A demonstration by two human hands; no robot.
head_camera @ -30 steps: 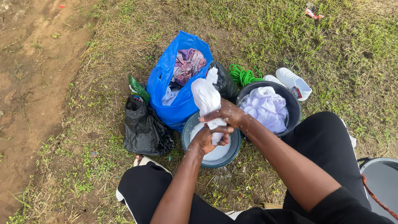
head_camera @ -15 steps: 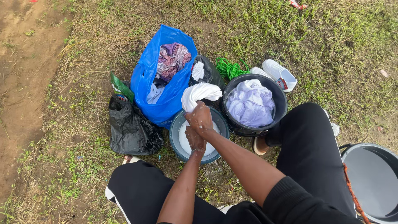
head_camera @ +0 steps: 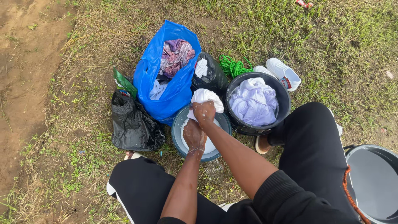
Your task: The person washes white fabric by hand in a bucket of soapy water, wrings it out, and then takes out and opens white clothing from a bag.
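Two soapy hands work over a small grey basin set on the grass between the person's knees. The left hand is curled low in the basin, its grip hard to make out. The right hand, just beyond it, is clenched on a white cloth bunched over the basin's far rim. Right of the basin a black bucket holds pale lilac laundry. Left lies a black bag. Behind stands a blue bag of clothes, then a green rope and white shoes. A grey tub sits at the near right edge.
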